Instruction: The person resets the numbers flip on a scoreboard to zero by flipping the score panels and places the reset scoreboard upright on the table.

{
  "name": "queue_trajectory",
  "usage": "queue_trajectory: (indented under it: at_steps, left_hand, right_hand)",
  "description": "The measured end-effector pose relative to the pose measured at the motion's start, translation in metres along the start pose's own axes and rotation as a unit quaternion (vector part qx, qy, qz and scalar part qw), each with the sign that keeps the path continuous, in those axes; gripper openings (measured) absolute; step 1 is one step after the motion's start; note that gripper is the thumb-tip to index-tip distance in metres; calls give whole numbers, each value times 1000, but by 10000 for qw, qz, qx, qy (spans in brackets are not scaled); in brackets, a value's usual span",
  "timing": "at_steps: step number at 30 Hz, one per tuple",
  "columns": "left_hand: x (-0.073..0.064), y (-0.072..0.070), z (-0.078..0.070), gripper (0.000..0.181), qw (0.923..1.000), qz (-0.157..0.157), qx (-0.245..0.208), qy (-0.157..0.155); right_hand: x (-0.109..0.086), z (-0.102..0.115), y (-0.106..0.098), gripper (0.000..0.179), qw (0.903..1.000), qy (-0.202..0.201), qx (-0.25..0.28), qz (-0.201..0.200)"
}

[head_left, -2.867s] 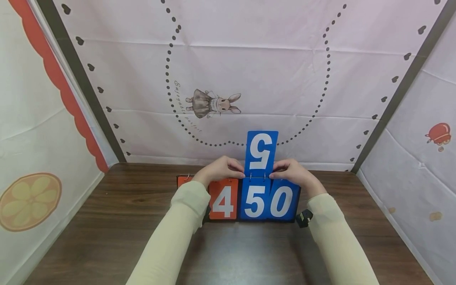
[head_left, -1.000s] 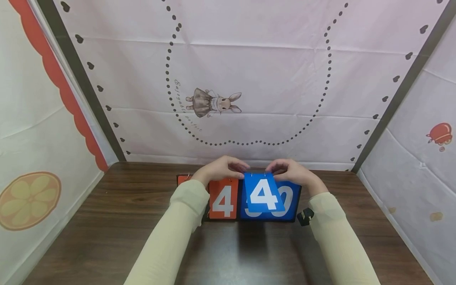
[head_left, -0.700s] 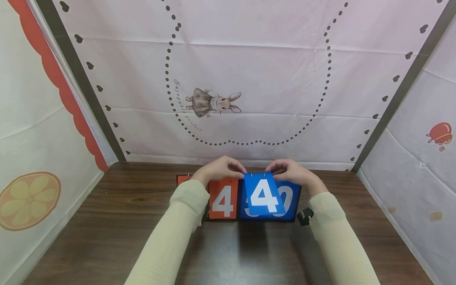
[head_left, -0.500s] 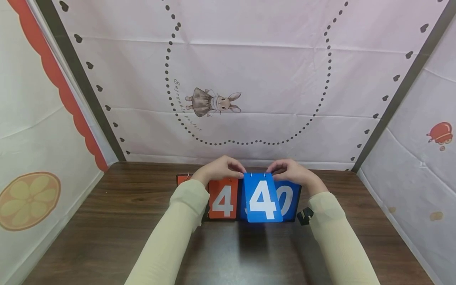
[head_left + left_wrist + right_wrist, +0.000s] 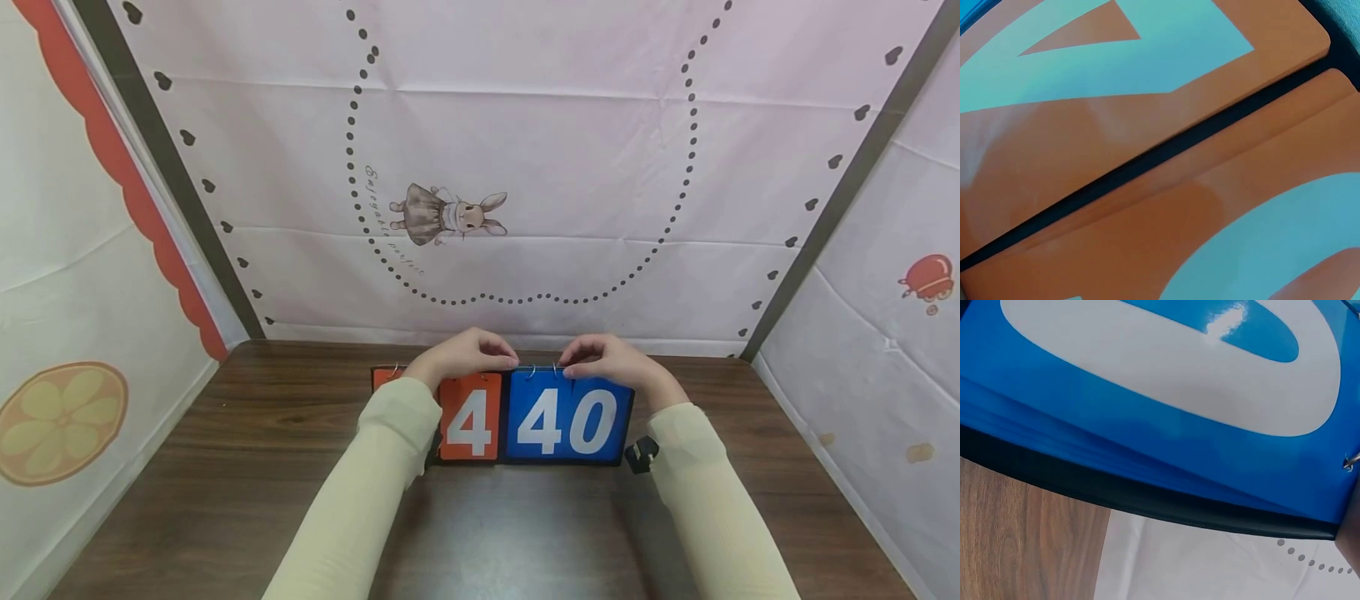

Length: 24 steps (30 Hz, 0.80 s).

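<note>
A tabletop flip scoreboard (image 5: 504, 417) stands on the table, its number cards hung on metal rings along the top edge. The orange card (image 5: 469, 417) before the left forearm reads 4; another orange card further left is mostly hidden by that arm. On the right half, a blue card (image 5: 537, 414) with a 4 lies flat beside a blue card (image 5: 596, 421) with a 0. My left hand (image 5: 468, 352) pinches the top edge left of the blue 4's rings. My right hand (image 5: 609, 362) grips the top edge to their right, thumb in front.
The brown wooden table (image 5: 225, 500) spreads around the scoreboard. Close behind it rises a pale printed cloth wall (image 5: 525, 167) with a rabbit drawing. A small black device (image 5: 642, 456) sits at the right sleeve cuff.
A blue card stood upright over the top edge, showing an upside-down 5. The blue 4 card then swung down in front and now lies flat over the 5. Both hands stayed near the rings.
</note>
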<state>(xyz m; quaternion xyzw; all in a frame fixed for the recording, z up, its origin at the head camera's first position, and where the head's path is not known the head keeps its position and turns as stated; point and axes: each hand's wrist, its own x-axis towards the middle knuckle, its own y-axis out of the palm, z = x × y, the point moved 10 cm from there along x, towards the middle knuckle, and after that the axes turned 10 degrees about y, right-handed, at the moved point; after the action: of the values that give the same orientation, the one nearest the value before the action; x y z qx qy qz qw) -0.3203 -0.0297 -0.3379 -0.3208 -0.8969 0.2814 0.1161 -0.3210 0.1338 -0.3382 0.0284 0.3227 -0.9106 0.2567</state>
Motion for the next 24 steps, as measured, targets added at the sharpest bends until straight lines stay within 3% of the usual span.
queue_trajectory:
  at_steps: [16,24]
  left_hand:
    - [3,8,6,28,9990,207,319,-245]
    - [-3,12,21,80,9876,304,833,-1293]
  right_hand:
    - [0,0,2,30,9993,191,-325,-6]
    - [8,-9,5,74,9938,898,-629,-174]
